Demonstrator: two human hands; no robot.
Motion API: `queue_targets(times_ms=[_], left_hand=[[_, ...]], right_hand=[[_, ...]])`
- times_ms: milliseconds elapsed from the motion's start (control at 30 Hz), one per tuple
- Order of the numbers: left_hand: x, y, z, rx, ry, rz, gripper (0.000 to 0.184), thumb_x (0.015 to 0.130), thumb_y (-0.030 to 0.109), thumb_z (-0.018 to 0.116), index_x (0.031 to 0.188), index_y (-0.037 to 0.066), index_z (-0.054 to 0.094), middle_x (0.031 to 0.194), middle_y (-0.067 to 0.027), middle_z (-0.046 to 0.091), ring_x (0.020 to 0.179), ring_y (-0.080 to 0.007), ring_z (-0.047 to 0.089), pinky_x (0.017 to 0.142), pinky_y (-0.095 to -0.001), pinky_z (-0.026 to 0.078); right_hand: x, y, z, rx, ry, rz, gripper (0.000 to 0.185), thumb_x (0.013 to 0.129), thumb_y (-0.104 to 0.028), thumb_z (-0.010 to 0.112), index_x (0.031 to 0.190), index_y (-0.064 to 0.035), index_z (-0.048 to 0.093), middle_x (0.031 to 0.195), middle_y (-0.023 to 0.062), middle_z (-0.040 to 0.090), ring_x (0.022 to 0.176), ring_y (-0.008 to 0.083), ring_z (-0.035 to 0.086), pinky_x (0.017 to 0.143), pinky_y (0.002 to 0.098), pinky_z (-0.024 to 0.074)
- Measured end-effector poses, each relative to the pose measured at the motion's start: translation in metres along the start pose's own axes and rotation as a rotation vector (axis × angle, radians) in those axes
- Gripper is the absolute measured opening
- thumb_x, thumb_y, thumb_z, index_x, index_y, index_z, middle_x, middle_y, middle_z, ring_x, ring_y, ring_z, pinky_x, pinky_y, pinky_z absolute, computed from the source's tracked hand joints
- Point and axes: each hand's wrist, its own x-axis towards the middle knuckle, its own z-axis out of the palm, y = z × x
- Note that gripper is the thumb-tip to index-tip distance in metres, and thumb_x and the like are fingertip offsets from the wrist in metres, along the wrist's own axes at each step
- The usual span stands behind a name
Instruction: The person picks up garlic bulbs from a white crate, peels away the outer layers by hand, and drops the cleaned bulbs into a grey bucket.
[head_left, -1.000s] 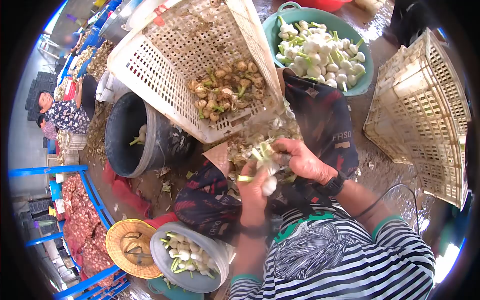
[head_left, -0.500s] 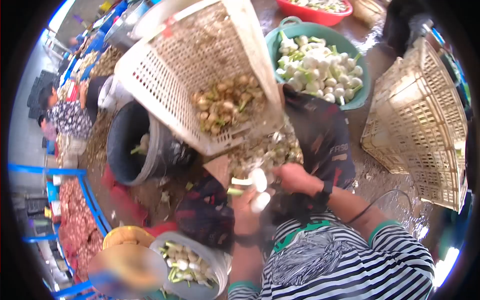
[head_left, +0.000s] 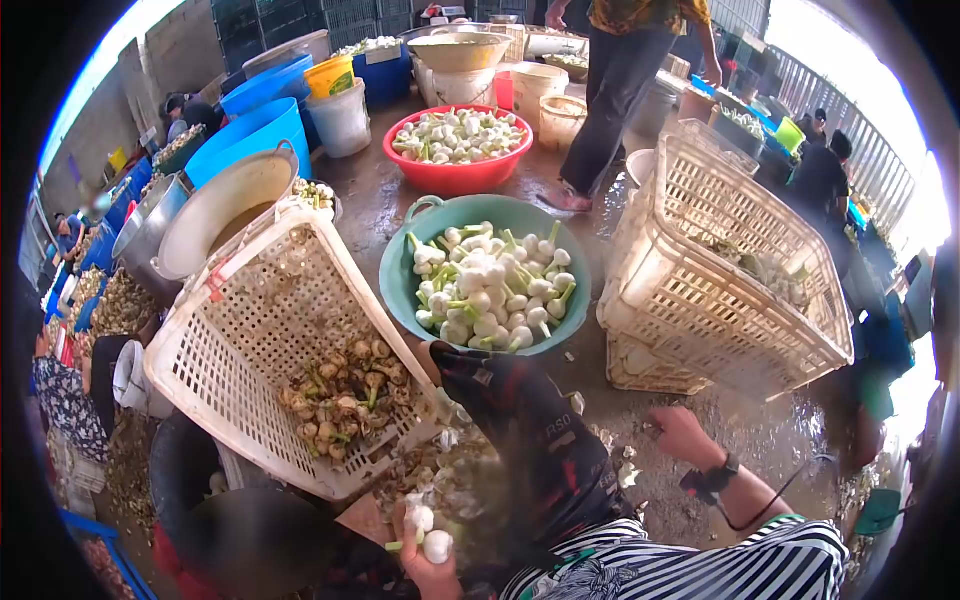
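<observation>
My left hand is low in the view, closed around peeled white garlic bulbs with short green stems; two bulb heads show. Off to the right, above the wet floor, my right hand has its fingers curled in, and whatever they may hold is hidden. A tilted white plastic crate leans beyond my left hand, with unpeeled brown garlic bulbs in its lower corner. Ahead, past my knee, a green basin holds a heap of cleaned white garlic.
Stacked crates stand at the right. Farther ahead is a red basin of garlic, near a standing person. A metal pot, blue tubs and buckets line the left. Peelings lie between my legs.
The view has tilted up and swung, bringing the red basin and the standing person into sight. My right hand has moved away from the garlic to the right; my left still holds the bulbs.
</observation>
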Motion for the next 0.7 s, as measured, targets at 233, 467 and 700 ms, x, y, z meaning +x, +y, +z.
queue_targets(times_ms=[233, 467, 700], left_hand=[[-0.023, 0.014, 0.049, 0.908, -0.309, 0.347, 0.056, 0.071, 0.011, 0.070, 0.122, 0.001, 0.048, 0.118, -0.0113, 0.055, 0.106, -0.0189, 0.053, 0.089, -0.0298, 0.044], [-0.026, 0.017, 0.076, 0.282, -0.142, 0.187, 0.025, 0.089, 0.009, 0.054, 0.112, 0.000, 0.055, 0.103, -0.0073, 0.060, 0.092, -0.0133, 0.057, 0.079, -0.0261, 0.046], [-0.034, 0.025, 0.066, 0.235, -0.102, 0.062, 0.031, 0.084, 0.007, 0.062, 0.113, -0.003, 0.056, 0.097, -0.0094, 0.062, 0.082, -0.0153, 0.060, 0.070, -0.0259, 0.050]], right_hand=[[0.026, -0.142, 0.043, 0.484, -0.036, -0.675, 0.027, 0.079, -0.006, 0.060, 0.106, -0.0007, 0.061, 0.094, 0.0190, 0.063, 0.086, 0.0345, 0.061, 0.077, 0.0359, 0.0492], [0.027, -0.205, 0.096, 0.359, -0.104, -0.945, 0.042, 0.063, 0.003, 0.056, 0.105, 0.0005, 0.058, 0.086, 0.0186, 0.059, 0.083, 0.0366, 0.058, 0.071, 0.0420, 0.0492], [0.027, -0.204, 0.089, 0.273, -0.178, -1.041, 0.035, 0.058, 0.004, 0.055, 0.092, -0.0006, 0.057, 0.077, 0.0133, 0.057, 0.075, 0.0341, 0.058, 0.064, 0.0415, 0.0487]])
